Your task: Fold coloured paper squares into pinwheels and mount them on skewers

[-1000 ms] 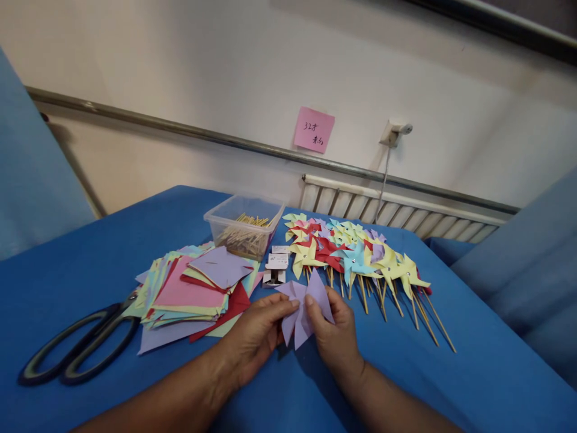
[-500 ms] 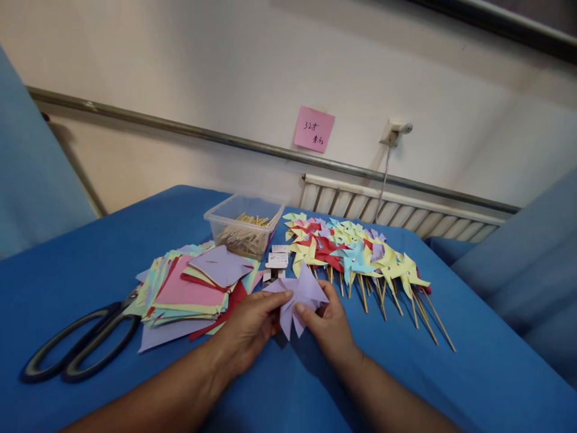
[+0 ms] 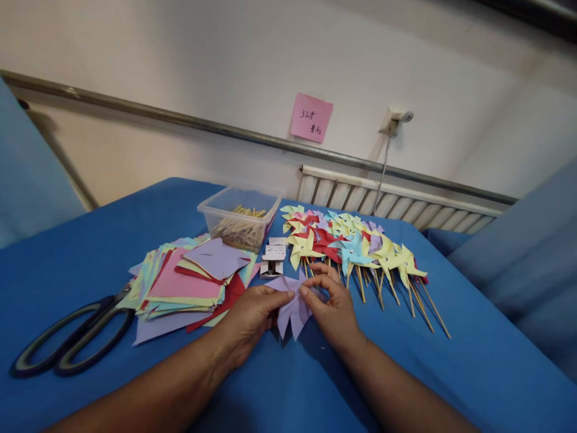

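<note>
A purple paper pinwheel [image 3: 291,313], without a stick, is held above the blue cloth between my two hands. My left hand [image 3: 256,316] pinches it from the left, the thumb pressing near its centre. With thumb and index finger, my right hand [image 3: 331,307] grips a point of the paper close to the centre; its other fingers are raised. Just beyond the paper stands a small open box [image 3: 273,264] with dark contents that I cannot make out. Finished pinwheels [image 3: 354,252] on sticks lie in rows to the right.
Left of my hands lies a stack of coloured paper squares [image 3: 184,288], with large scissors [image 3: 85,331] beside it. A clear plastic tub [image 3: 211,210] of thin sticks sits behind. A pink note [image 3: 312,117] hangs on the wall above a radiator [image 3: 333,187].
My right hand has shifted its thumb and index finger up toward the pinwheel's centre and lifted its other fingers. My left hand keeps its pinch. The view has tilted slightly.
</note>
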The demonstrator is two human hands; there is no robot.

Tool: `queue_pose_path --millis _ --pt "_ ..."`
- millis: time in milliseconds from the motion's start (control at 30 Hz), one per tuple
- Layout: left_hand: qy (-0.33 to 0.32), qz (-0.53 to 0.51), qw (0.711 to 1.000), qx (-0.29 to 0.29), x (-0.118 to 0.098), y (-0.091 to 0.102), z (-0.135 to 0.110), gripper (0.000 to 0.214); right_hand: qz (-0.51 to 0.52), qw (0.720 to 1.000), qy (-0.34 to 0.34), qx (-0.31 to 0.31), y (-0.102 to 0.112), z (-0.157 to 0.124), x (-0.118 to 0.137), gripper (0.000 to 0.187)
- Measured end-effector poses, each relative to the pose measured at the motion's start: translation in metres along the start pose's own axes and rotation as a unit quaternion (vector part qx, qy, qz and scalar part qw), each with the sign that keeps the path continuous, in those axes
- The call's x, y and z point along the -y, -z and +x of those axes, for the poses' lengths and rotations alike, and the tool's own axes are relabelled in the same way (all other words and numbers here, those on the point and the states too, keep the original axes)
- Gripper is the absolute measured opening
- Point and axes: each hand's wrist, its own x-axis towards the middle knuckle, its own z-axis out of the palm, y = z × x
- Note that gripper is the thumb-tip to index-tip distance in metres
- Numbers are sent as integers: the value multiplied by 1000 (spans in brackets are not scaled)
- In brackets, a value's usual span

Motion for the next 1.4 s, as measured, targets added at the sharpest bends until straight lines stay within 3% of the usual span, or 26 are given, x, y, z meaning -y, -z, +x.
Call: queue_pose_path --millis 267,867,1067,1400 --pt "24 18 999 -12 1 -2 0 26 85 993 -73 36 -3 4 -10 14" --pt "19 50 998 -39 4 0 0 29 105 991 -83 26 -2 5 -7 17" --pt "24 29 999 -13 1 -3 -2 27 139 982 -120 34 -1 5 -6 24" --pt "21 11 1000 -14 1 -2 0 24 162 980 -112 33 -2 5 -11 18"
